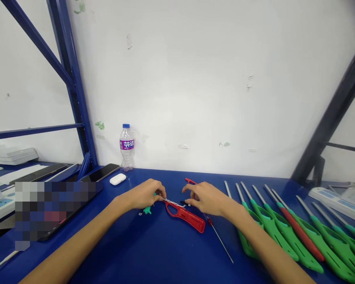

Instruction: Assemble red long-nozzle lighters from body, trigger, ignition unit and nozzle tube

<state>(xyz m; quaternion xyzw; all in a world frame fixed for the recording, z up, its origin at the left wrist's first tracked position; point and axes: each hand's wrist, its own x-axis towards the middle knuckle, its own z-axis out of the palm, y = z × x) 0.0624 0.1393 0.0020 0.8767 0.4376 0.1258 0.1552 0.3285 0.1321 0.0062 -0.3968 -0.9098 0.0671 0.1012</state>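
Observation:
The red half shell of a long-nosed lighter (183, 215) lies on the blue table, its hollow side up. My left hand (149, 193) pinches the end of a thin pale wire or strip (169, 201) at the shell's left end. That piece runs right toward a small black part (183, 203). My right hand (205, 197) hovers over the shell's right side, thumb and index finger apart, the thumb close to the black part. Under my left hand lies a small green plastic piece (147, 210), with a tiny white bit (140, 213) beside it.
A screwdriver (220, 238) lies right of the shell. Behind my right hand is another red piece (189, 181). Several green long-nosed lighters (279, 232) and one red one (303, 232) line the right. A bottle (127, 148), white case (117, 179) and phone (102, 172) stand back left.

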